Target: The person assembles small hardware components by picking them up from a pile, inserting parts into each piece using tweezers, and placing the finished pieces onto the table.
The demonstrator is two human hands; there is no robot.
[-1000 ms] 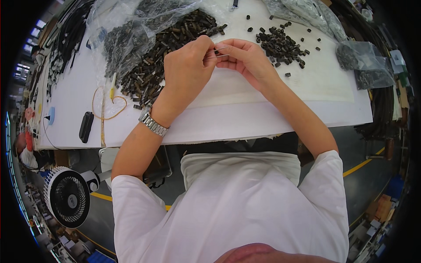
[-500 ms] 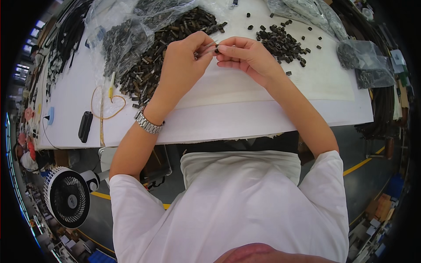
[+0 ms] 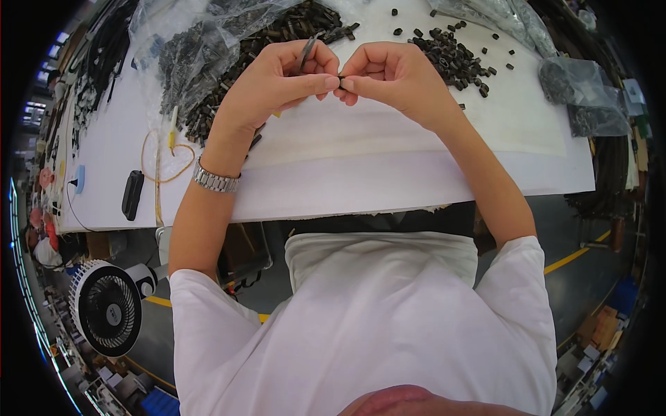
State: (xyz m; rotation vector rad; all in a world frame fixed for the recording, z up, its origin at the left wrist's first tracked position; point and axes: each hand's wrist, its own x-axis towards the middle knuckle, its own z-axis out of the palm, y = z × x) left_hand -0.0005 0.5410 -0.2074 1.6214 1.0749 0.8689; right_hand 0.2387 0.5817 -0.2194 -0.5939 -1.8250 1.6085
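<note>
Above the table, my left hand (image 3: 284,82) and my right hand (image 3: 399,78) meet fingertip to fingertip. Both pinch one small black piece (image 3: 340,81), mostly covered by the thumbs and forefingers. A slim grey metal tool (image 3: 307,52) is also tucked in the fingers of my left hand; its kind is hidden. Behind my left hand lies a big heap of dark short pieces (image 3: 295,24), partly under clear plastic film (image 3: 208,41). Past my right hand is a smaller pile of short black ring-like pieces (image 3: 454,59), with several scattered around it.
Clear bags with dark contents (image 3: 590,97) lie at the table's right edge. On the left are a long black object (image 3: 132,195), a yellow cord loop (image 3: 166,182) and bundles of black strips (image 3: 107,48). A white fan (image 3: 107,308) stands below the table's front edge (image 3: 333,213).
My left hand has turned and shifted left, its thumb now pointing right. The grey tool has swung from beside the small piece to upright among my fingers. Both hands now pinch the piece.
</note>
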